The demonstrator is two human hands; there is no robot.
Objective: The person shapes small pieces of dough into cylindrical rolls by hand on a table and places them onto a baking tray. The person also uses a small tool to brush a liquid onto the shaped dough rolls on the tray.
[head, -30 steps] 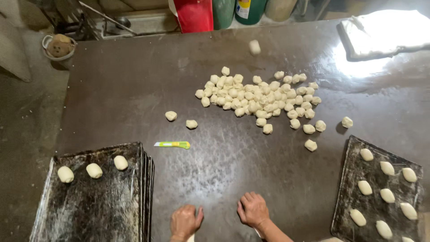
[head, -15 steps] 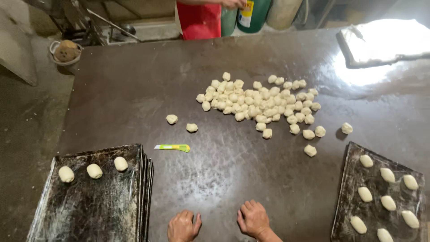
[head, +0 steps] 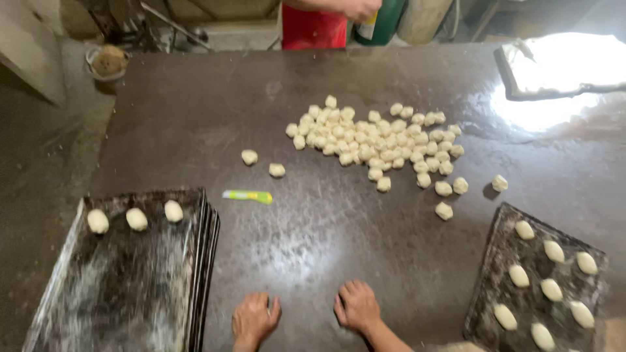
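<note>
Near table edge (head: 195, 85): both hands (head: 306, 316) flat, betw. trays (head: 195, 261).

Green container with a yellow label (head: 369, 27) at the table's far edge, beside a co-worker's hand (head: 357, 8)

A single camera, worn on the person's head, looked steeply down and forward over a dark table (head: 365, 85). The near edge lay at the bottom of the frame, where the left hand (head: 253, 319) and right hand (head: 357, 306) sat closest to the lens. The far edge ran along the top. A stack of trays (head: 130, 287) filled the lower left, another tray (head: 502, 261) the lower right. No second view overlapped it.
</note>
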